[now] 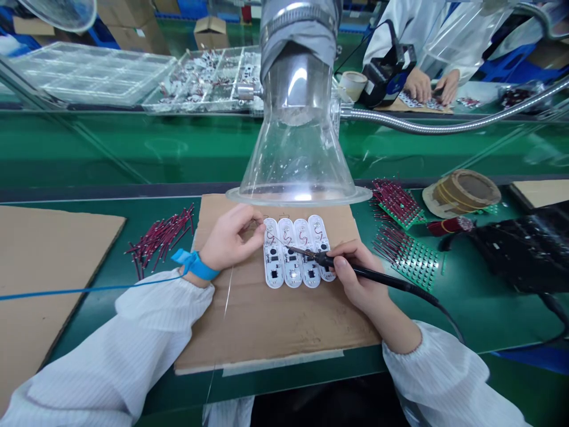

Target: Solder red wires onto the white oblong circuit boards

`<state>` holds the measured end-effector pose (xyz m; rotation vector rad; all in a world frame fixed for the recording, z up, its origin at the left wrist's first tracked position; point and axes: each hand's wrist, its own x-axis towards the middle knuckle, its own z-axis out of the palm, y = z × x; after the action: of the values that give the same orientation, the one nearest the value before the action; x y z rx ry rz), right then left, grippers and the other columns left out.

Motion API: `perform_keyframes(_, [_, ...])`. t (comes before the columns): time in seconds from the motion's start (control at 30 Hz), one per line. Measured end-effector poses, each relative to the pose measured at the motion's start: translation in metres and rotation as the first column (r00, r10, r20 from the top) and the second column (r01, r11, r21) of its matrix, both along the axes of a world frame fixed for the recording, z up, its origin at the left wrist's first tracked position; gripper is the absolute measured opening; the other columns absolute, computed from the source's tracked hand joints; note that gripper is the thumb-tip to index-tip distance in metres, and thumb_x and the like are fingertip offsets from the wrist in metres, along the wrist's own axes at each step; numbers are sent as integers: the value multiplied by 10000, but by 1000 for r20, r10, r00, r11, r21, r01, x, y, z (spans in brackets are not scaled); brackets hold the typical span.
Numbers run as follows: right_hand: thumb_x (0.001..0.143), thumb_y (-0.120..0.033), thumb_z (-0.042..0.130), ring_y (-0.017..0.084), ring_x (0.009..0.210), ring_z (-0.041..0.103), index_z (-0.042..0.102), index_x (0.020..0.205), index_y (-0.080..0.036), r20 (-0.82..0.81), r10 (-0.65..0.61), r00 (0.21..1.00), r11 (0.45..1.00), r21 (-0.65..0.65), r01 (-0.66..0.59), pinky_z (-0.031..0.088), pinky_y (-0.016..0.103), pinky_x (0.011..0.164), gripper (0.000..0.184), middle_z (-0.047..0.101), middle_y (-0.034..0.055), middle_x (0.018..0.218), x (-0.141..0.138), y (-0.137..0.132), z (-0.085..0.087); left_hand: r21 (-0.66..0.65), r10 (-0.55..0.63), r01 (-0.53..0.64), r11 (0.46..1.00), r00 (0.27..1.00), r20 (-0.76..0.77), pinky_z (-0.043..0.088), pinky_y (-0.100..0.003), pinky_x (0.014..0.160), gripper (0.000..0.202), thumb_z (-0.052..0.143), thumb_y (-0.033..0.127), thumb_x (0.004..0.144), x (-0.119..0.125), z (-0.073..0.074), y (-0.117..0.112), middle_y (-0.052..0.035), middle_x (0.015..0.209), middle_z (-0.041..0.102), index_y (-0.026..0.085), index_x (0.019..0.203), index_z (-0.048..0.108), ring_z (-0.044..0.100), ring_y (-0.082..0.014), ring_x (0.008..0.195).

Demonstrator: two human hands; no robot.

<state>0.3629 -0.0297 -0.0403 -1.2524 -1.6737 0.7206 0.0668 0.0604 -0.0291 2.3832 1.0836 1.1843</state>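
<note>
Several white, round-ended circuit boards [292, 276] lie side by side on a cardboard sheet [284, 326], with small red wires at their far ends. My right hand [362, 279] is closed around the black handle of a soldering iron [377, 277], whose tip points left and reaches over the second board from the left. A thin strand of solder wire [229, 290] runs up from the near edge to my left hand [237, 237]. There the thumb and fingers pinch it, its end pointing toward the iron's tip. A blue wrist strap [202, 265] with a cord circles my left wrist.
A clear fume hood [302, 160] hangs just beyond the boards. Dark red wires [162, 237] lie piled left. To the right are green circuit boards with wires [415, 261], a round spool [462, 193] and a black device [524, 243]. A co-worker's hands [429, 86] work across the bench.
</note>
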Motion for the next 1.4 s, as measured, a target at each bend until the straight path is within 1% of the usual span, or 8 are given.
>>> perform_keyframes(0.23, [1098, -507, 657, 174, 622, 690, 717, 1003, -280, 29, -8, 1000, 1000, 24, 8, 538, 300, 552, 253, 763, 5, 813, -2, -1, 2, 23, -37, 36, 999, 999, 5, 346, -283, 558, 103, 590, 162, 943, 1, 0, -2, 49, 671, 451, 224, 861, 589, 423, -137, 593])
perform_keyframes(0.43, [1095, -466, 671, 182, 643, 709, 731, 1022, -286, 63, 18, 998, 1000, -6, -18, 553, 311, 576, 203, 772, 11, 845, 2, -3, 10, 27, -3, 2, 1000, 999, 32, 338, -295, 556, 98, 604, 173, 926, -20, 3, 10, 47, 664, 441, 222, 844, 585, 395, -133, 574])
perform_keyframes(0.57, [1101, -500, 664, 188, 648, 686, 720, 1010, -272, -94, -45, 995, 998, 29, 48, 545, 317, 573, 251, 733, 17, 811, -6, -2, 20, 4, 29, -30, 1000, 994, 101, 313, -291, 544, 104, 589, 179, 929, -29, 0, 17, 47, 684, 408, 219, 835, 570, 371, -128, 573])
perform_keyframes(0.67, [1100, -497, 670, 172, 609, 641, 716, 981, -267, -154, -74, 985, 995, 49, 82, 507, 299, 541, 262, 692, -1, 772, -14, -1, 13, 30, -55, 53, 998, 997, 53, 333, -281, 554, 97, 584, 164, 935, -27, 0, 15, 56, 677, 430, 215, 853, 577, 387, -121, 571])
perform_keyframes(0.8, [1097, -461, 682, 178, 628, 637, 730, 1047, -273, -66, -22, 998, 999, -29, 20, 516, 318, 577, 201, 699, -6, 793, -15, -1, -6, 43, -97, 97, 994, 995, -8, 348, -272, 559, 89, 580, 146, 938, -22, 2, 12, 52, 687, 479, 209, 875, 585, 415, -117, 576])
perform_keyframes(0.9, [1105, -431, 678, 183, 658, 665, 726, 1091, -288, -45, -8, 999, 999, -48, 6, 528, 316, 589, 152, 718, -7, 830, -12, -1, -13, 51, -96, 97, 994, 995, -22, 365, -274, 572, 92, 577, 145, 938, -21, 2, 11, 42, 700, 519, 210, 874, 581, 436, -121, 588])
perform_keyframes(1.23, [1097, -415, 695, 175, 676, 725, 723, 1072, -289, 15, 20, 1000, 998, -59, -19, 556, 286, 577, 131, 748, -10, 862, -15, 1, -9, 40, -95, 97, 995, 994, -52, 411, -279, 617, 87, 582, 152, 937, -20, 2, 10, 34, 718, 541, 214, 876, 584, 482, -136, 628])
perform_keyframes(1.4, [1103, -425, 686, 168, 652, 685, 727, 1075, -290, -61, -10, 998, 999, -45, 7, 535, 286, 564, 144, 732, -12, 834, -14, 0, -9, 52, -98, 99, 994, 995, -27, 399, -280, 606, 103, 574, 139, 933, -20, 3, 10, 36, 710, 521, 216, 863, 572, 472, -136, 624])
